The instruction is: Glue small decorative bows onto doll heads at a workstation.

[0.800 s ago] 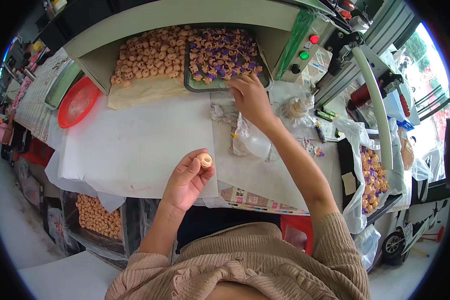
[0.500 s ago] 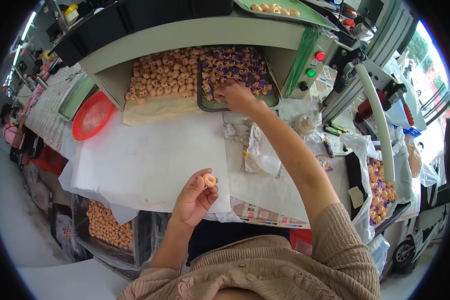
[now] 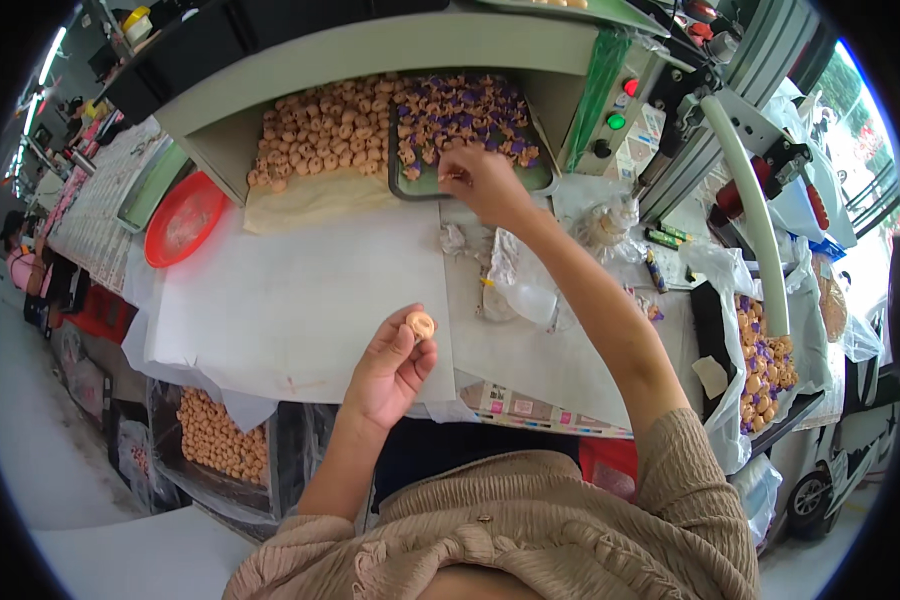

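Observation:
Between the thumb and fingers of my left hand [image 3: 382,378] is a small peach-coloured hollow doll head [image 3: 421,325], its opening turned up. It is held above the front right part of a white sheet [image 3: 290,310]. My right hand [image 3: 487,187] is over the near edge of a dark-rimmed tray [image 3: 425,188], fingers bent together in a pinch. Whatever the fingertips hold is too small and hidden to name. Many small tan and purple figure pieces [image 3: 460,110] cover the tray. Left of it, a heap of similar peach heads [image 3: 320,135] lies on a cream cloth [image 3: 310,203].
A red basin [image 3: 185,220] stands left of the sheet. On the right are crumpled plastic bags [image 3: 515,285], a machine with a pale curved tube [image 3: 755,210], and a lined container of assembled figures [image 3: 760,370]. A crate of heads [image 3: 220,435] sits below the table's left front.
My right hand has lifted off the pieces and drawn back slightly toward me and to the right. My left hand still holds the doll head. The whole view has shifted a little.

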The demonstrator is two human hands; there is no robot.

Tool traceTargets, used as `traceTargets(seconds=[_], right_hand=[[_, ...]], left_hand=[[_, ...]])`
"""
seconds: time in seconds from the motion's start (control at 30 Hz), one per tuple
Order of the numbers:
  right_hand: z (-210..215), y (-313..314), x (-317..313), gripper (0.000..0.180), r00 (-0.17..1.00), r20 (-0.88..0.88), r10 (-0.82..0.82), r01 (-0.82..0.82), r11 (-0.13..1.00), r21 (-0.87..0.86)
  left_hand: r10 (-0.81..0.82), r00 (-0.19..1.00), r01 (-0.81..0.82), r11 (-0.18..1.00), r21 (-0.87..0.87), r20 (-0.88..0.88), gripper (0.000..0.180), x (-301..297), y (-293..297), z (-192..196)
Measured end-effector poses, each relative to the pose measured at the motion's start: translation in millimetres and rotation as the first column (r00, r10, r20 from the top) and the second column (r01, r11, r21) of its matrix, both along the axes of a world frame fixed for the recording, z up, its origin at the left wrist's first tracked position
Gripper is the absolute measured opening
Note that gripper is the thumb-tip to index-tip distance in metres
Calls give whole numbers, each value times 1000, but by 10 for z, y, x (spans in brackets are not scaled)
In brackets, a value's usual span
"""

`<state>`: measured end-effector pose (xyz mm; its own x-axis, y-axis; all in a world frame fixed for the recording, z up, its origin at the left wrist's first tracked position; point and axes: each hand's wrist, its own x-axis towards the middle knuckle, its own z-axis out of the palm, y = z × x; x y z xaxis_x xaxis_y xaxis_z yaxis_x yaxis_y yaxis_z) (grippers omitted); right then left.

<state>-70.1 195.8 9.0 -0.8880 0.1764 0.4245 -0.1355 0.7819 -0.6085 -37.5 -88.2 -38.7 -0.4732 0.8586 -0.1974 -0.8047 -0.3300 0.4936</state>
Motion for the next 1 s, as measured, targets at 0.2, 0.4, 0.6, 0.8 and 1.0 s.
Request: traceTargets(seconds=[0.2,0.4,0.6,0.8,1.0], right_hand=[[495,-26,1553,21,995,74,71,-16,819,-574],[254,-100,2365,24,996,91,-20,70,802,-593],[261,-32,2658,22,999,18,-48,50,836,-546],[292,16,2783,24,999,48,-8,26,922,-386],[169,-7,2772,25,998,-54,24,-41,938,-344]], left_hand=[[0,999,-2,999,-32,-48,37,474,809,373],[-134,986,129,990,-49,-100,36,802,1126,243],[-172,979,164,983,-78,-114,32,1076,1252,258],[-153,977,136,984,-119,-147,29,1207,1241,239],[-123,975,104,989,-107,-187,29,1246,1213,211]])
